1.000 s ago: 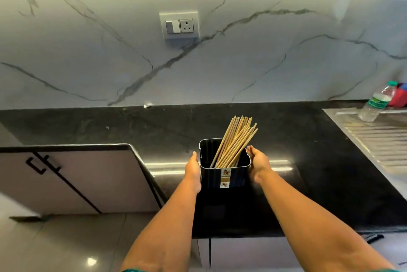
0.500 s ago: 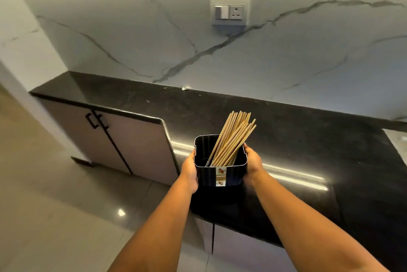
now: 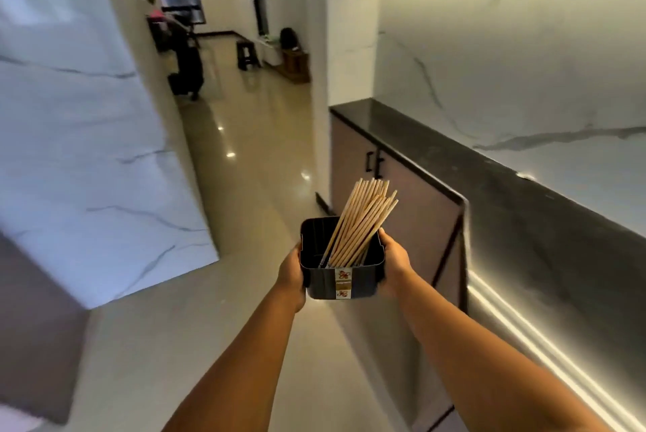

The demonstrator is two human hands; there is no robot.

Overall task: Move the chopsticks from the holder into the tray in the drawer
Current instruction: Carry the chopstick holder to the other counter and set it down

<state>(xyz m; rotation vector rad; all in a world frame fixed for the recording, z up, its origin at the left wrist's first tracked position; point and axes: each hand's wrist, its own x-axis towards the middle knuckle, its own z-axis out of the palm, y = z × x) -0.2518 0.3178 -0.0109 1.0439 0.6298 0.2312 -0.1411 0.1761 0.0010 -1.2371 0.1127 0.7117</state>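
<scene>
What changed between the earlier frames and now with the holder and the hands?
The holder has come off the counter and is carried out over the floor, as the view swings left toward a hallway. The socket and bottle have dropped out of view. Unchanged: left hand and right hand still grip its sides, and the chopsticks still lean right inside it. No drawer visible yet.

You see a black holder (image 3: 341, 279) with a white label (image 3: 343, 283) printed in orange and brown, full of pale tan chopsticks (image 3: 361, 221). The tabletop (image 3: 524, 207) is black, the wall (image 3: 507, 64) white marble with grey veins, the floor (image 3: 244, 158) glossy beige.
</scene>
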